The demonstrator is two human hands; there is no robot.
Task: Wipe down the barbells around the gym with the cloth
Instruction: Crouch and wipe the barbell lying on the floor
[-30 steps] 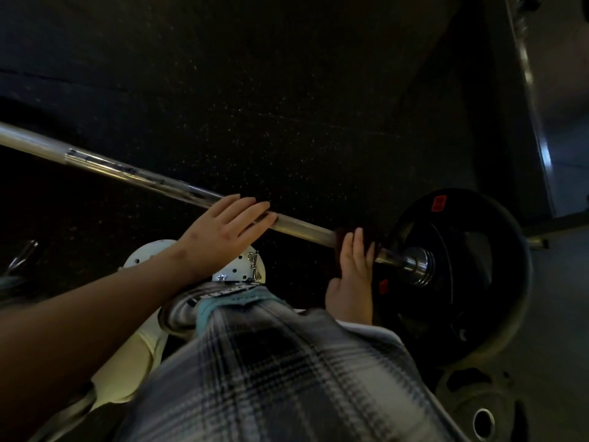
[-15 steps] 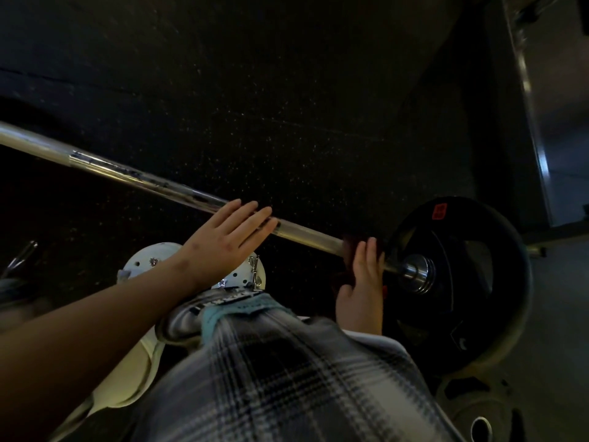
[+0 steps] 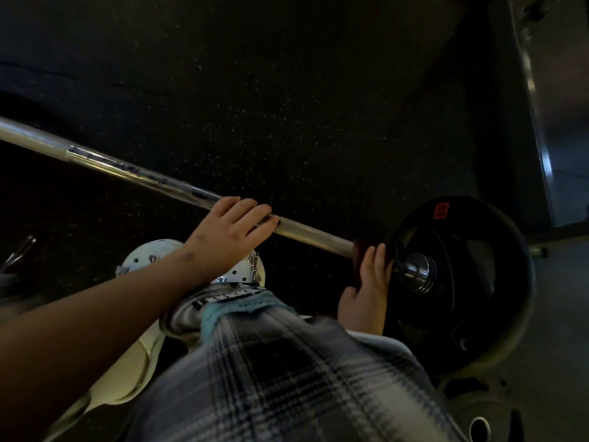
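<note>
Head view looks down on the barbell (image 3: 134, 172); its steel shaft slants from upper left to lower right above the speckled black floor (image 3: 287, 106) and ends in a black weight plate (image 3: 471, 218). The left hand (image 3: 229, 231) lies on the shaft, fingers straight and close together; the right hand (image 3: 366, 291) presses a dark cloth (image 3: 359, 248) against the shaft just beside the plate, fingers extended.
</note>
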